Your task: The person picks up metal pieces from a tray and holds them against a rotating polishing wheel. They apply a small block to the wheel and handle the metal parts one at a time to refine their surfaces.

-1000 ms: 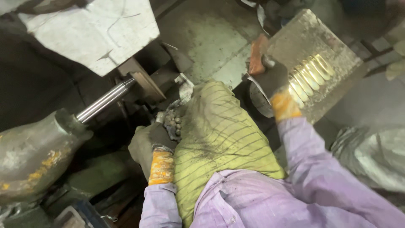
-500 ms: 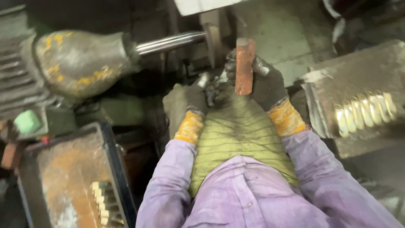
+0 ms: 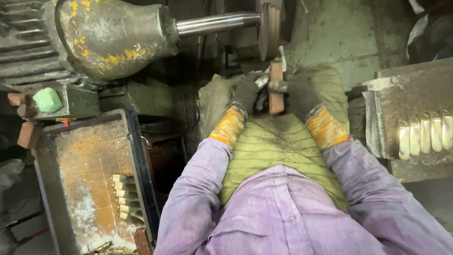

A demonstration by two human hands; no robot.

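Note:
Both my hands wear dark gloves with orange cuffs. My left hand (image 3: 245, 97) and my right hand (image 3: 302, 97) together grip a small metal part (image 3: 271, 85) fixed to a reddish-brown wooden holder (image 3: 276, 94). They hold it up against the lower edge of a spinning buffing wheel (image 3: 270, 28). The wheel sits on a bright steel shaft (image 3: 214, 23) that comes out of a large grimy motor (image 3: 113, 35). A yellow-green striped cloth (image 3: 283, 146) covers my lap under the hands.
A rusty tray (image 3: 85, 165) at the left holds several brass-coloured pieces (image 3: 127, 198). Another metal tray (image 3: 415, 104) at the right carries a row of shiny pieces (image 3: 424, 134). A green block (image 3: 47, 100) lies by the motor base. Concrete floor lies beyond the wheel.
My right hand brought the wooden holder from the right tray to the middle. Both hands closed on it and lifted it to the wheel. The view swung left.

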